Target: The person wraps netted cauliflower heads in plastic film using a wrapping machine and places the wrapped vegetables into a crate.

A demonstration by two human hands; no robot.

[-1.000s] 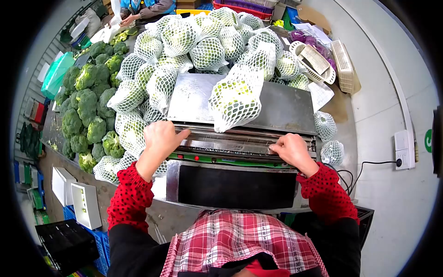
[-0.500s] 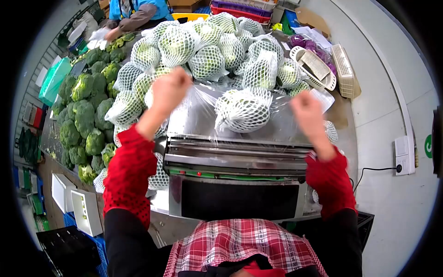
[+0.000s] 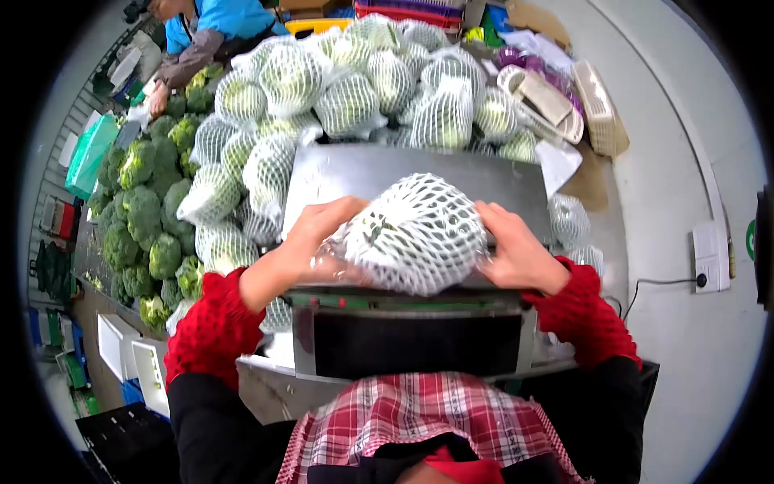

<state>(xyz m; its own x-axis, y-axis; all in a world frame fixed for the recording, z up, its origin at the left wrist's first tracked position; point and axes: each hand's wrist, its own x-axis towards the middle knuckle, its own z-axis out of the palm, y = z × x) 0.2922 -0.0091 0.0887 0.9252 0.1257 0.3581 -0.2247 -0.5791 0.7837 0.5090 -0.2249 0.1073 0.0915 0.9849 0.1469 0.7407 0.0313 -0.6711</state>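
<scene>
Fingers of your left hand (image 3: 302, 247) and right hand (image 3: 518, 252) grip opposite sides of the netted bundle (image 3: 415, 234), held over the front of the steel machine (image 3: 415, 343). Netted heads (image 3: 348, 105) pile beyond that machine; broccoli (image 3: 143, 216) lies to its left. Film (image 3: 329, 263) seems to cling to your bundle.

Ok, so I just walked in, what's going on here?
The camera wearer's left hand and right hand hold a netted vegetable between them, over the front of a metal machine. Some clear film shows beside the left hand. Behind the machine is a pile of netted vegetables, with bare broccoli heaped to the left. Another person is at the broccoli's far end.
</scene>
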